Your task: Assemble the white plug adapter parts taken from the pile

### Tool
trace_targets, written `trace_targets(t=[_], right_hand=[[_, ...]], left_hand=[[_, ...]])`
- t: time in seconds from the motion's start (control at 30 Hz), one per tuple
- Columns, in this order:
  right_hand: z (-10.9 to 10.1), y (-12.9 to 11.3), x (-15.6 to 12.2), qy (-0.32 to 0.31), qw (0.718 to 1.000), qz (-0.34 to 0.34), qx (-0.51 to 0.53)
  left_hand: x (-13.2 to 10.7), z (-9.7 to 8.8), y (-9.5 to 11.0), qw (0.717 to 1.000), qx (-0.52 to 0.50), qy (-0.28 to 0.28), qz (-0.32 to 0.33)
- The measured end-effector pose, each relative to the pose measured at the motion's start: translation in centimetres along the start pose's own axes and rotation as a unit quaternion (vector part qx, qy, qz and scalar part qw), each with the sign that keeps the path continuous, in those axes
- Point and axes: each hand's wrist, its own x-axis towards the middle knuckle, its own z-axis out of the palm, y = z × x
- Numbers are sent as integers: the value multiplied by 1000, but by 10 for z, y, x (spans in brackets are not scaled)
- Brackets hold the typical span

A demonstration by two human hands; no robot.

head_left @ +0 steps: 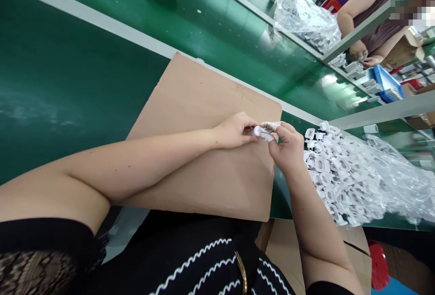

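Head view: left hand [234, 130] and right hand [288, 147] both pinch a white part [258, 132] over the cardboard [204, 104], mid-assembly I'd say; steady fingertip grip needed next.

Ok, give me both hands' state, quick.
Left hand: closed on the small white plastic part.
Right hand: pinching the same part.

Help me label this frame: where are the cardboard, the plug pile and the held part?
cardboard [200, 100], head view, bare middle.
plug pile [335, 172], head view, centre of heap.
held part [257, 132], head view, its white body.
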Motion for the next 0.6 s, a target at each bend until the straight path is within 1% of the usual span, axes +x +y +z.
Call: trace_targets(t=[0.13,0.27,0.37,0.43,0.47,0.5,0.53,0.57,0.6], right_hand=[[3,-4,0,-4,999,17,-43],[6,-9,-2,14,998,51,-41],[8,-11,-7,24,995,95,12],[14,-11,-13,35,986,130,98],[20,-10,-15,50,975,150,155],[27,-9,-18,71,956,176,224],[35,-7,-20,115,928,208,286],[44,-4,-21,157,897,245,332],[53,-2,-21,185,872,275,360]], left_hand=[[0,1,-1,1000,-6,5,-8],[0,2,-4,1000,-4,6,-22],[-1,6,1,999,21,17,-25],[-2,9,6,999,30,20,-25],[-1,10,7,999,30,11,-27],[1,9,6,999,28,2,-37],[5,6,3,998,31,-7,-55],[11,1,-1,997,39,-2,-72],[20,-7,-7,995,50,11,-83]])
